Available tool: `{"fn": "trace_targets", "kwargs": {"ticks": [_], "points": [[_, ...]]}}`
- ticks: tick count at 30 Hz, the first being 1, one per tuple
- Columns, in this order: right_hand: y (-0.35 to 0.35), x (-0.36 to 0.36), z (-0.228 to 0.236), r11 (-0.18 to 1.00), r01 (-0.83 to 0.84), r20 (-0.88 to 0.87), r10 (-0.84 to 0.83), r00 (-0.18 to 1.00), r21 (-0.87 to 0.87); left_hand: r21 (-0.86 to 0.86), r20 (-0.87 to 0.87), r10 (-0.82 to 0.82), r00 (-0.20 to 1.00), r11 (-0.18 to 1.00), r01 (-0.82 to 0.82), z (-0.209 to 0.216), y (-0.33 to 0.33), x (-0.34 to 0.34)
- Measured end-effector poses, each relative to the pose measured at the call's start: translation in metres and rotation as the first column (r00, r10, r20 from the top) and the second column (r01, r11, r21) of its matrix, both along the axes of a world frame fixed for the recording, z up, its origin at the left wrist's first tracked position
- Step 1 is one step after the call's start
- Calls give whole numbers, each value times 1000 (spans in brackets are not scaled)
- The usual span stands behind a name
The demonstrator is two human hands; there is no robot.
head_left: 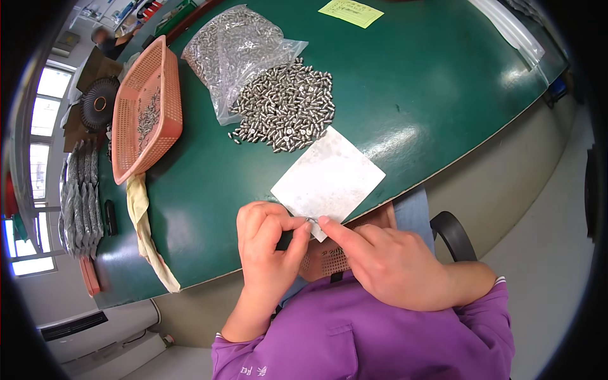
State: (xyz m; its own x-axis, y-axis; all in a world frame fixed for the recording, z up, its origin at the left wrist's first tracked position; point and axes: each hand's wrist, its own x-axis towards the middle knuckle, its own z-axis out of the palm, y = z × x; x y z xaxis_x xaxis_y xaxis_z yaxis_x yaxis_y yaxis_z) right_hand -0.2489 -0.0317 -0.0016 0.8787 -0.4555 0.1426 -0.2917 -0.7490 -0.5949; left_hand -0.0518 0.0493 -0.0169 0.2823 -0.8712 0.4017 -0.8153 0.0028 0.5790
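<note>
Over the near corner of a white paper sheet [332, 171], at the table's front edge, my hands meet fingertip to fingertip. My left hand [269, 244] pinches a tiny silvery metal part [310, 220] between thumb and index finger. From the right, my right hand [396, 263] reaches in with its index fingertip right beside that part. Its other fingers are curled and its thumb is hidden. Beyond the paper lies a heap of small silvery pointed metal parts [288, 104], touching the sheet's far corner.
A clear plastic bag [231, 50] full of similar parts adjoins the heap. At left stands a pink perforated basket [168, 117] with some parts inside. A yellow cloth strip [145, 234] lies nearer. A yellow note [351, 11] is far back. Another basket [324, 263] sits below the table edge.
</note>
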Motion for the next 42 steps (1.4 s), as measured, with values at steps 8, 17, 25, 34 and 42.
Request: {"fn": "trace_targets", "kwargs": {"ticks": [8, 17, 25, 34, 42], "points": [[-4, 2, -4, 999, -26, 45, 24, 999, 22, 16, -27, -20, 999, 1000, 20, 2, -2, 3], [-2, 2, 2, 999, 15, -1, -15, 1000, 28, 32, 6, -103, 995, 994, 103, 3, 3, 6], [-17, -20, 7, 971, 134, 327, -195, 925, 199, 170, 86, -202, 976, 968, 186, 42, 0, 34], [-9, -26, -2, 974, 104, 274, -158, 949, 202, 99, 288, 6, 958, 994, -36, 18, -66, 118], [-11, -23, 0, 978, 105, 220, -145, 965, 182, 214, 230, -6, 973, 976, -44, 33, -49, 93]]}}
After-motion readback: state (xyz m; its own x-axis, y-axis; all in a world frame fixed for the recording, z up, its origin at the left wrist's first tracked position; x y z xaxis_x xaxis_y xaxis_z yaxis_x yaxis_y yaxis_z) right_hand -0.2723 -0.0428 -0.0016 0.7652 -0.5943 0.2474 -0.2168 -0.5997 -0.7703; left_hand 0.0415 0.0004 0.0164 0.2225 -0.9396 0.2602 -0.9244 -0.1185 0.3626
